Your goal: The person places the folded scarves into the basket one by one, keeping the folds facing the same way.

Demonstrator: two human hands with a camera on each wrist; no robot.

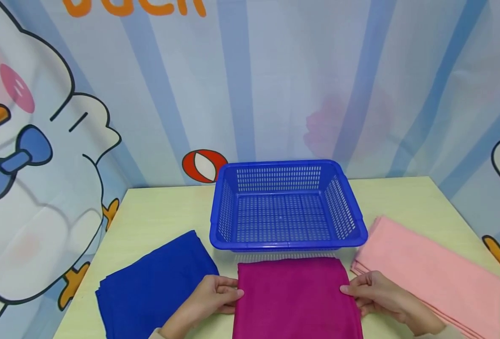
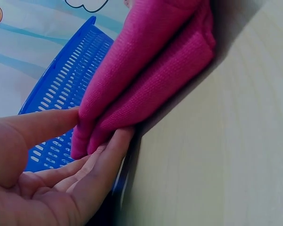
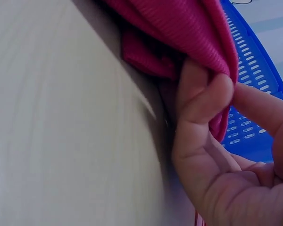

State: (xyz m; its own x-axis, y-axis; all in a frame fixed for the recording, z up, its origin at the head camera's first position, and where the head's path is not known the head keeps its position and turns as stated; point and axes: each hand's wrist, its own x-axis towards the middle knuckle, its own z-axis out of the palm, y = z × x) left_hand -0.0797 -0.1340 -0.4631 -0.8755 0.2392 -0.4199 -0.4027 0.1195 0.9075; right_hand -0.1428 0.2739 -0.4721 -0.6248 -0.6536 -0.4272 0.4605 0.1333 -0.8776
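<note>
A folded magenta cloth (image 1: pixel 294 299) lies at the front middle of the table, just before a blue plastic basket (image 1: pixel 288 245). At its left edge, my left hand (image 1: pixel 216 296) pinches the layers, thumb on top and fingers beneath. My right hand (image 1: pixel 374 294) pinches the opposite edge in the same way. Both wrist views show fingers tucked under the magenta cloth (image 2: pixel 146 66), with its folded layers seen from the side. In the right wrist view, part of the fingers is hidden under the cloth (image 3: pixel 179 28).
A folded blue cloth (image 1: pixel 160 282) lies left of the magenta one. To the right is a folded pink cloth (image 1: pixel 432 273), close to the basket's front right corner. Behind the pale table (image 1: pixel 169 207) hangs a printed backdrop (image 1: pixel 275 94).
</note>
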